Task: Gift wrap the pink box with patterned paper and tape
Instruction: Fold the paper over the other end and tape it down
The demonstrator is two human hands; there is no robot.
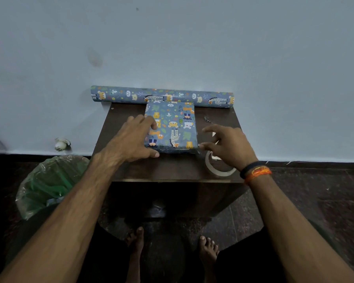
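While lying flat on the middle of the dark wooden table (172,170), fully covered in blue animal-print paper, with no pink showing: the box (172,127). Just behind it, along the pale blue wall (172,37), the remaining paper roll (161,97), wider than the table. Lower left, beside the table on the dark stone floor (315,190), a bin lined with a green bag (49,184). Left hand (131,139) flat on the box's left edge, fingers (149,121) spread over the top, thumb by the near corner, pressing rather than gripping. Right hand (227,146) released, holding nothing, fingers curled loosely just beside the near right corner, touching or nearly so; cannot tell which. Under the right wrist, a roll of clear tape (219,170).

Likely light and stiff beneath; glossy paper probably slippery and easily creased or torn at corners. Best taken by the two side edges, palms flat, not pinched at the folded ends. Task looks near done.
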